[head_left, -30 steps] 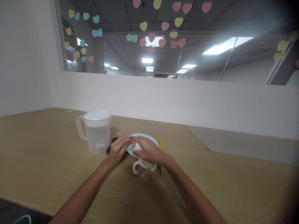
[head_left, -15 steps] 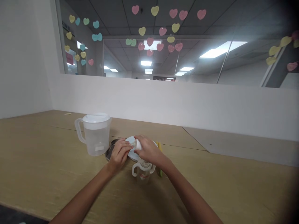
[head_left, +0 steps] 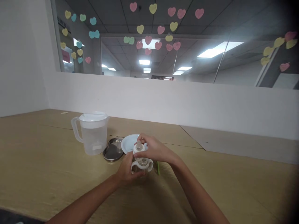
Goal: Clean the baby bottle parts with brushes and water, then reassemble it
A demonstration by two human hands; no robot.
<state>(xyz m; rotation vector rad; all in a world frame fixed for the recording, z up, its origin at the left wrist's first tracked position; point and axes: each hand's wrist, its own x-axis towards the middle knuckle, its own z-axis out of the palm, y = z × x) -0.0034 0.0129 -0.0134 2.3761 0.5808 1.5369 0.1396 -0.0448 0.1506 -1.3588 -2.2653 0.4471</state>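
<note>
My right hand (head_left: 151, 148) grips a white collar with a clear nipple (head_left: 139, 147), the nipple pointing up. It hangs just above the open neck of a clear bottle with two white side handles (head_left: 149, 165), which stands upright on the table. My left hand (head_left: 128, 169) is wrapped round the bottle's left side. Behind the hands lies a pale blue-white bowl (head_left: 127, 143), partly covered by my right hand. To its left is a kidney-shaped metal tray (head_left: 112, 151) with a small clear piece (head_left: 119, 143) at its right end.
A translucent lidded pitcher (head_left: 94, 137) stands on the wooden table (head_left: 58, 168), left of the tray. A thin green item (head_left: 158, 168) lies right of the bottle, mostly hidden. Behind the table rise a white wall and a window with heart-shaped notes.
My left hand has left the nipple and taken hold of the bottle. My right hand has turned the collar upright and brought it over the bottle's neck. The view has shifted slightly.
</note>
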